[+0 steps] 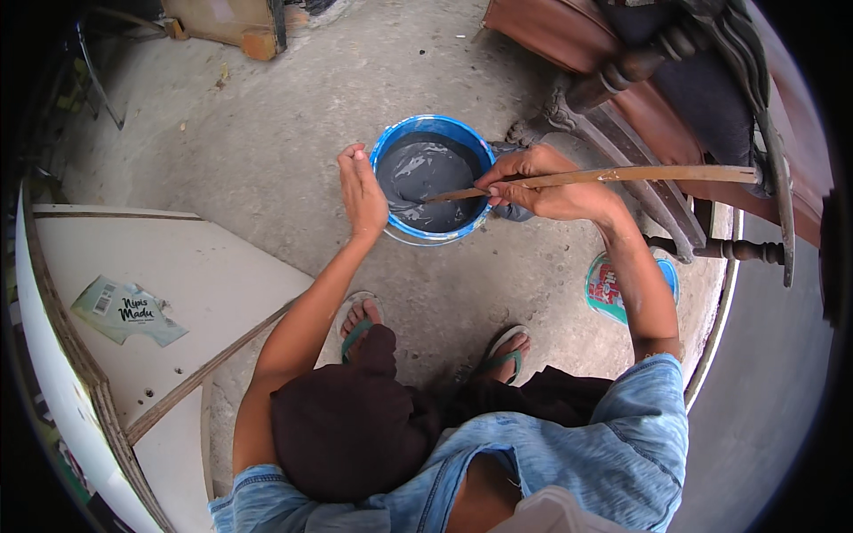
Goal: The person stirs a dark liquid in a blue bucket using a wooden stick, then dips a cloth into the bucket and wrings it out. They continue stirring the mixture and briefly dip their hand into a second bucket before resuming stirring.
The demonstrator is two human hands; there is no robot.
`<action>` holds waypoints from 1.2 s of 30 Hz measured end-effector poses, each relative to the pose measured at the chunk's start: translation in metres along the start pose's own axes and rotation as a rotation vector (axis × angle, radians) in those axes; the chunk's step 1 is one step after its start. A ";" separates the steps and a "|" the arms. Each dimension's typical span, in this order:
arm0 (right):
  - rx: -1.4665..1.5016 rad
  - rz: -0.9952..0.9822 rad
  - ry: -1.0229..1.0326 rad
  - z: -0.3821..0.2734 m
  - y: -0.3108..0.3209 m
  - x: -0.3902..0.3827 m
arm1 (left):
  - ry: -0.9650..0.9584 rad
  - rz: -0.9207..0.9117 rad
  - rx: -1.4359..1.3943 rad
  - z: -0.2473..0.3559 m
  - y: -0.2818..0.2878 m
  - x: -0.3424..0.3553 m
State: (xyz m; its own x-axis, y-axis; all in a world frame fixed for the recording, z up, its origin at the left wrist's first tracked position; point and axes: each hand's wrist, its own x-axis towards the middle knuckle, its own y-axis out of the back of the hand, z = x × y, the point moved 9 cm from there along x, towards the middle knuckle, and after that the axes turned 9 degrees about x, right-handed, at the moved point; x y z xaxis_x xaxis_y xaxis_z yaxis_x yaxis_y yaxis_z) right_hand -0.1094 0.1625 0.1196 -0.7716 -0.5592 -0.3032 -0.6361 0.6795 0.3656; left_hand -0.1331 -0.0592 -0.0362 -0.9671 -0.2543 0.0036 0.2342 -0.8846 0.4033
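A blue bucket point(430, 120) stands on the concrete floor in front of me, partly filled with thick dark grey liquid point(431, 169) that shows lighter swirls. My right hand point(546, 182) pinches a long, flat wooden stick point(657, 174) between thumb and fingers. The stick's lower tip dips into the liquid, while its other end reaches far right past my wrist. Against the bucket's left side rests my left hand point(362, 191), fingers stretched upward and slightly bent, not wrapped round the rim. Something dark grey point(514, 211) lies beside the bucket, partly hidden by my right hand.
A white board piece point(169, 258) with a torn label point(130, 309) stands at left. Brown upholstered furniture with carved dark wood point(622, 160) fills the upper right. A colourful small container point(606, 289) sits under my right forearm. My sandalled feet point(511, 351) are near the bucket.
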 end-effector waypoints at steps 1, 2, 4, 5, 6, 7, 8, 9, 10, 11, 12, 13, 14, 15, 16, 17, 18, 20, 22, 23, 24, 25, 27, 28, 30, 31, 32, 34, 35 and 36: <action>-0.013 0.023 -0.029 0.000 0.008 -0.005 | 0.001 0.006 0.010 0.001 0.001 -0.001; -0.028 0.048 -0.062 -0.003 0.018 -0.011 | 0.001 0.008 0.017 0.001 0.002 -0.001; -0.072 0.153 -0.053 -0.003 0.037 -0.019 | 0.009 0.014 -0.014 -0.001 0.001 -0.001; -0.135 0.195 -0.043 -0.003 0.042 -0.017 | 0.012 0.014 -0.030 -0.001 0.000 -0.001; -0.197 0.237 -0.034 -0.007 0.045 -0.014 | 0.023 0.008 -0.037 -0.002 -0.001 -0.001; -0.259 0.278 -0.025 -0.011 0.045 -0.010 | 0.036 0.002 -0.044 0.001 0.001 -0.002; -0.191 0.297 0.002 -0.008 0.037 -0.004 | 0.048 -0.002 -0.049 0.003 0.002 -0.003; -0.153 0.271 0.066 -0.006 0.026 0.001 | 0.042 -0.009 -0.037 0.005 0.001 -0.003; -0.112 0.244 0.131 -0.005 0.014 0.005 | 0.036 -0.016 -0.023 0.006 0.001 -0.003; -0.072 0.217 0.196 -0.008 0.006 0.005 | 0.030 -0.023 -0.009 0.006 0.001 -0.003; -0.005 0.150 0.112 -0.002 0.000 0.003 | 0.017 -0.018 0.003 0.006 0.000 -0.003; -0.024 0.063 0.055 -0.005 -0.003 0.003 | 0.006 -0.004 0.021 0.004 0.002 -0.002; -0.050 -0.020 -0.006 -0.008 -0.002 -0.002 | -0.006 0.005 0.033 0.003 0.002 -0.001; -0.075 -0.103 -0.068 -0.005 -0.002 -0.007 | -0.001 0.007 0.025 0.001 0.003 -0.001; -0.085 -0.086 -0.114 0.001 0.008 -0.013 | 0.002 0.005 0.011 0.000 0.002 0.000; -0.124 -0.034 -0.107 -0.001 0.017 -0.016 | 0.006 0.002 -0.002 0.000 0.001 0.000; -0.164 0.017 -0.100 -0.006 0.025 -0.019 | 0.015 0.005 -0.015 0.000 0.001 -0.001; -0.285 0.146 -0.024 -0.011 0.036 -0.020 | 0.033 0.010 -0.036 0.004 0.002 -0.003; -0.359 0.156 0.050 -0.019 0.029 -0.013 | 0.040 -0.010 -0.001 0.007 0.002 -0.003; -0.394 0.161 0.089 -0.024 0.025 -0.011 | 0.043 -0.018 0.019 0.007 0.002 -0.003; -0.390 0.134 0.059 -0.024 0.021 -0.009 | 0.034 -0.017 0.019 0.007 0.002 -0.002; -0.387 0.102 0.027 -0.026 0.019 -0.008 | 0.030 -0.014 0.018 0.004 0.001 -0.001; -0.337 0.033 -0.031 -0.023 0.013 -0.004 | 0.022 -0.005 0.017 0.001 0.002 -0.001; -0.292 -0.002 -0.061 -0.021 0.012 -0.002 | 0.017 -0.002 0.012 0.001 0.002 -0.001; -0.197 -0.063 -0.101 -0.022 0.005 0.000 | 0.008 0.004 0.002 0.001 0.001 -0.001; -0.145 -0.090 -0.113 -0.025 -0.002 0.001 | 0.005 0.006 -0.002 0.000 0.001 -0.001; -0.093 -0.118 -0.124 -0.027 -0.009 0.002 | 0.002 0.008 -0.006 -0.001 0.001 -0.001; 0.003 -0.028 -0.054 -0.027 -0.015 0.013 | 0.011 -0.001 -0.032 0.000 -0.001 -0.001; 0.052 0.015 -0.017 -0.024 -0.019 0.018 | 0.017 -0.004 -0.042 0.001 0.000 -0.001; 0.036 0.043 0.013 -0.020 -0.020 0.024 | 0.023 -0.010 -0.042 0.002 0.000 -0.001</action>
State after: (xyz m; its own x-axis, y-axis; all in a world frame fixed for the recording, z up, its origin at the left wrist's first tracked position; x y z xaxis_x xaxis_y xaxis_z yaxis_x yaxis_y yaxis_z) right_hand -0.1152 0.1262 0.1224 -0.7986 -0.5348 -0.2761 -0.6018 0.7198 0.3461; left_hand -0.1320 -0.0579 -0.0344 -0.9671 -0.2536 -0.0218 0.2285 -0.9026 0.3647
